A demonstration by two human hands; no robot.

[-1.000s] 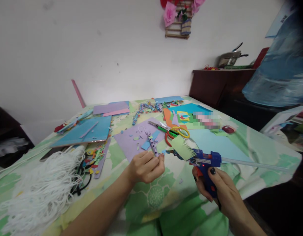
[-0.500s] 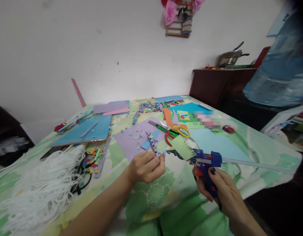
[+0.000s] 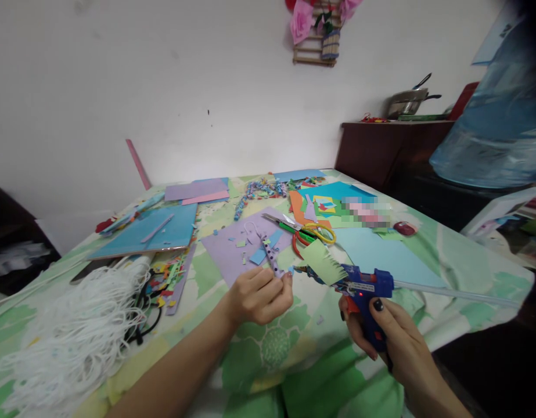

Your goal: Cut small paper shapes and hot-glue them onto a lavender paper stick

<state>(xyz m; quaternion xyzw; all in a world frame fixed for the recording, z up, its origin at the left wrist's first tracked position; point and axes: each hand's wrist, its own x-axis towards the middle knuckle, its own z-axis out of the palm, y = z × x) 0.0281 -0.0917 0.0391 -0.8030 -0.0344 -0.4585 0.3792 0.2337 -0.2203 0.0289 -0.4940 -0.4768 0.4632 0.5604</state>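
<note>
Blue hot-glue gun [image 3: 372, 284] gripped in R hand [image 3: 396, 334], shifted v. slightly R since prev. view; L hand [image 3: 261, 297] approx. unchanged, pinching sm. blue paper scrap [image 3: 291, 270] just beside nozzle, dotted lilac paper roll [image 3: 270, 256] adj. Reads as fine positioning; contact n/c.

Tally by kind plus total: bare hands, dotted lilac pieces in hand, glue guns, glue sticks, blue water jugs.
Hands: 2 (left hand, right hand)
Dotted lilac piece: 1
Glue gun: 1
Glue stick: 1
Blue water jug: 1
Total: 6
</note>
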